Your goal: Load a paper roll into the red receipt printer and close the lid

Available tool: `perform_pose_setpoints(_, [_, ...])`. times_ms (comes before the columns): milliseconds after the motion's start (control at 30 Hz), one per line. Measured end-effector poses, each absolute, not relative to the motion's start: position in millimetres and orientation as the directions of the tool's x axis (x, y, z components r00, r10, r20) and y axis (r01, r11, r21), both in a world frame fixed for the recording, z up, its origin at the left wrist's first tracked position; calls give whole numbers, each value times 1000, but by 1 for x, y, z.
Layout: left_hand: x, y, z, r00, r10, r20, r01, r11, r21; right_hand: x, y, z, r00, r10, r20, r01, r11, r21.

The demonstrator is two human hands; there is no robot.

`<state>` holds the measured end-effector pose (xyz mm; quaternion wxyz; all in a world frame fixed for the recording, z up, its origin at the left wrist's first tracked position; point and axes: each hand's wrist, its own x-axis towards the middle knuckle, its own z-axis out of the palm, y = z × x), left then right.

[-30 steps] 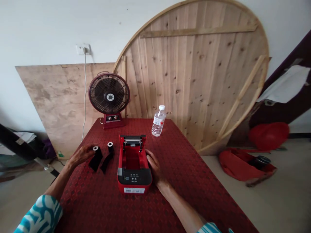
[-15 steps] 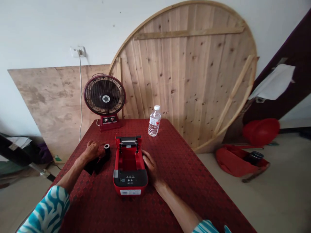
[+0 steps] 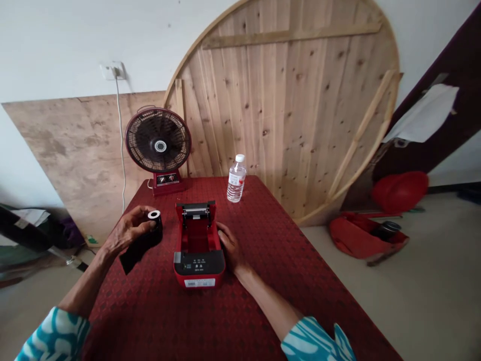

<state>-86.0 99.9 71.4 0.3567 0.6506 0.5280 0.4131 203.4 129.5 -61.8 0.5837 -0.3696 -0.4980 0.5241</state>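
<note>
My left hand (image 3: pixel 131 231) pinches a small black paper roll (image 3: pixel 156 225) with a white-rimmed core between thumb and fingers, above the table's left side. A loose black strip hangs from the roll down and to the left. In front of me stands a red and black label printer (image 3: pixel 200 268) with its lid raised and its red inner bay exposed. Along the printer's right side lies my right hand (image 3: pixel 231 248), fingers closed against the casing; part of the grip is hidden behind it.
A dark red patterned cloth covers the table (image 3: pixel 270 301). At the back stand a dark red fan (image 3: pixel 160 145) and a clear water bottle (image 3: pixel 236 183). A round wooden tabletop (image 3: pixel 285 110) leans on the wall. Red bags (image 3: pixel 353 240) lie on the floor at right.
My left hand has taken hold of the black roll and raised it off the table, its loose strip now hanging. My right hand has stayed at the printer's side. The view has shifted slightly.
</note>
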Motion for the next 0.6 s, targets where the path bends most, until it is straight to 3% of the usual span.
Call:
perform_pose_setpoints(167, [-36, 79, 93, 302, 931, 206, 495, -338, 800, 200, 131, -63, -53, 979, 197, -265, 176, -948])
perform_pose_setpoints(333, [11, 90, 81, 482, 845, 230, 733, -533, 423, 199, 132, -62, -49, 970, 239, -271, 217, -938])
perform_pose_setpoints(467, [35, 98, 74, 438, 897, 63, 892, -442, 97, 200, 131, -60, -51, 965, 257, -267, 235, -934])
perform_pose_setpoints(600, [52, 104, 74, 363, 928, -82, 925, -369, -87, 200, 132, -61, -44, 964, 262, -265, 242, -933])
